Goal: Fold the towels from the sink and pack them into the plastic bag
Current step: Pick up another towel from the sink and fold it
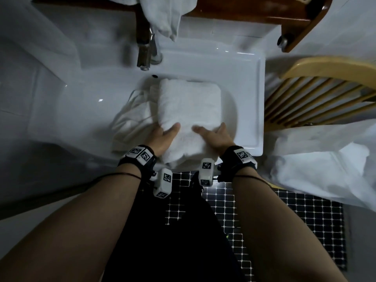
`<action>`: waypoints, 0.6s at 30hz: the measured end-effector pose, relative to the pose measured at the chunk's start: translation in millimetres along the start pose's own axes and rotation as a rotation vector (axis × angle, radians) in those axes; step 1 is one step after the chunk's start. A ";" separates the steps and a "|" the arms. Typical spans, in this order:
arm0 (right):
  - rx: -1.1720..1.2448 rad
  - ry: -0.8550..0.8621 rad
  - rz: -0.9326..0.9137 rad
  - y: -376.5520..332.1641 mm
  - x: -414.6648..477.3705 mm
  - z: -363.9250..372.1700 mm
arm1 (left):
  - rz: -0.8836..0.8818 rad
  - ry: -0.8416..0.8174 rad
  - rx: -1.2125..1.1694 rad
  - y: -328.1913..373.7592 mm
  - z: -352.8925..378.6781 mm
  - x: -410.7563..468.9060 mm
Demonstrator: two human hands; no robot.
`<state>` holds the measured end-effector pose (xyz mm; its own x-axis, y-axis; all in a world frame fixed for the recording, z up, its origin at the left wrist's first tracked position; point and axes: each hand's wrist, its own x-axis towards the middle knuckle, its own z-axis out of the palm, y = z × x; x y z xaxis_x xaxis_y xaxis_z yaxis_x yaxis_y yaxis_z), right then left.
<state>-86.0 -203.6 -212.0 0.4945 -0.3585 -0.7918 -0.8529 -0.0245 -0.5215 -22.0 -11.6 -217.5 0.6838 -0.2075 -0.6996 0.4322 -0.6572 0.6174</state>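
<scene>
**Folded and Ready to Lift**

Head view, centre of frame: gripping the near end of the folded white towel (pixel 189 106) with left hand (pixel 162 137) and right hand (pixel 215 136), thumbs on top (other fingers mostly hidden beneath). Lying in the sink (pixel 258 98), stretching up-frame from both hands. Folding apparently done. Next: lifting it level and carrying it to the plastic bag (pixel 317 165), right of frame.

There is one camera only, on the person's head; it looks almost straight down, close above the sink (pixel 252 110), with the floor (pixel 284 210) nearest.
</scene>
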 end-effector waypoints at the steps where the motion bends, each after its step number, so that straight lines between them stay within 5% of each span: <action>1: 0.052 -0.004 0.002 0.7 -0.8 -0.2 | 0.004 -0.009 0.002 0.2 -0.7 -1.6; 9: 0.591 -0.297 -0.237 8.6 -19.6 10.6 | 0.108 0.092 -0.238 10.5 -9.9 -32.9; 12: 0.724 -0.398 -0.254 5.7 -35.6 3.2 | 0.027 0.008 -0.384 13.0 -7.0 -44.1; 18: 0.822 -0.340 -0.225 -24.4 -76.3 -38.1 | 0.028 -0.006 -0.445 35.2 7.3 -72.8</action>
<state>-109.4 -211.3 -126.7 0.7682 -0.1281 -0.6272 -0.4076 0.6577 -0.6335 -60.8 -24.9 -147.4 0.6960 -0.2260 -0.6815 0.6255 -0.2752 0.7301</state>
